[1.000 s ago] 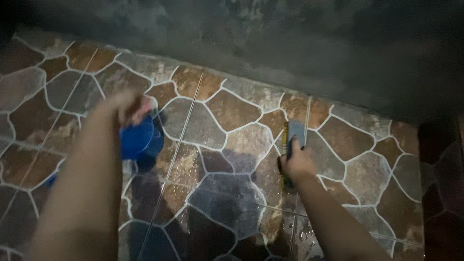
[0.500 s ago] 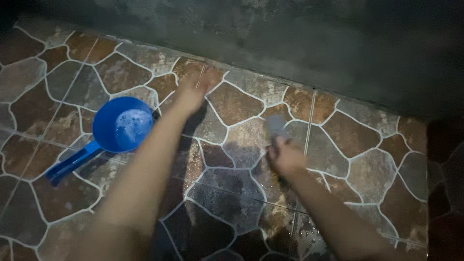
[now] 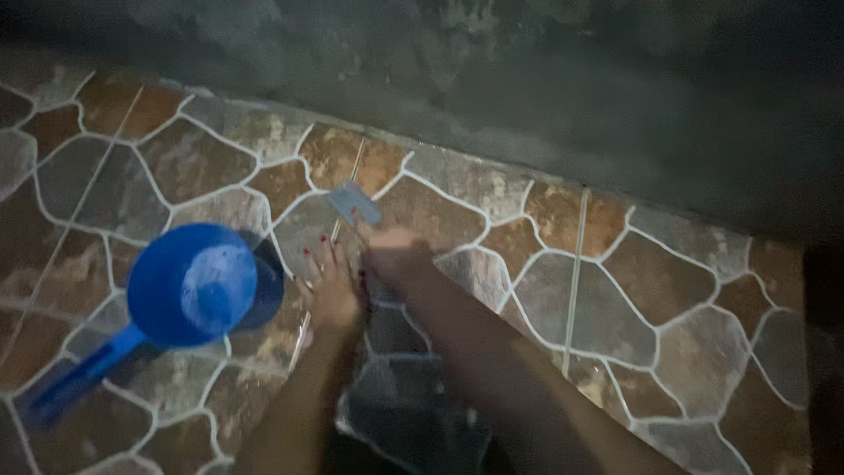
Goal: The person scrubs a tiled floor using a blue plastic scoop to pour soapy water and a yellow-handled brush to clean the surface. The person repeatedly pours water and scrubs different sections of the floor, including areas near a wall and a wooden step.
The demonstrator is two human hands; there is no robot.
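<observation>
Blue dipper [image 3: 193, 286] beside left hand [image 3: 332, 290], wet floor [image 3: 668, 290].

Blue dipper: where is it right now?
In the head view, the blue dipper sits on the tiled floor at the left, handle pointing lower-left, just left of the left hand, which lies flat on the tiles.

A dim home washroom or wet yard: a wet floor [image 3: 668, 290] of brown stone-pattern tiles meets a rough grey cement wall [image 3: 545, 79], with a blue plastic water dipper [image 3: 189, 286] on it.
</observation>
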